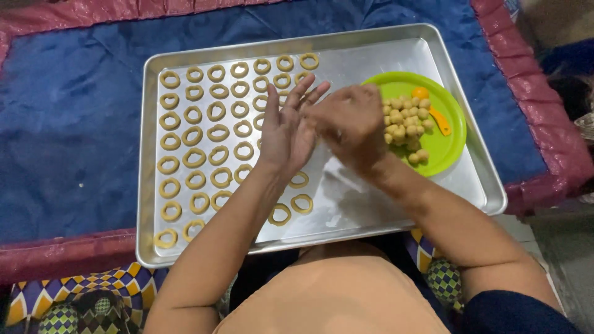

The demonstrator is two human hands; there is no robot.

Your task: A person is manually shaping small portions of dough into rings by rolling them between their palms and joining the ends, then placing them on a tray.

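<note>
Two hands meet over the middle of a big silver tray [471, 162]. The left hand [286, 131] is open and flat, fingers [301, 89] stretched out and pointing away. The right hand [346, 120] presses against its palm, fingers curled. I cannot tell if a bit of dough sits between them. Many little dough rings [193, 136] lie in neat rows on the left part of the tray, and a few more sit near the front edge. A green plate [447, 148] rests on the right part of the tray, holding a pile of small dough balls [405, 127] and an orange spoon [436, 117]. The tray lies on a blue cloth [68, 124] with a pink border.
</note>
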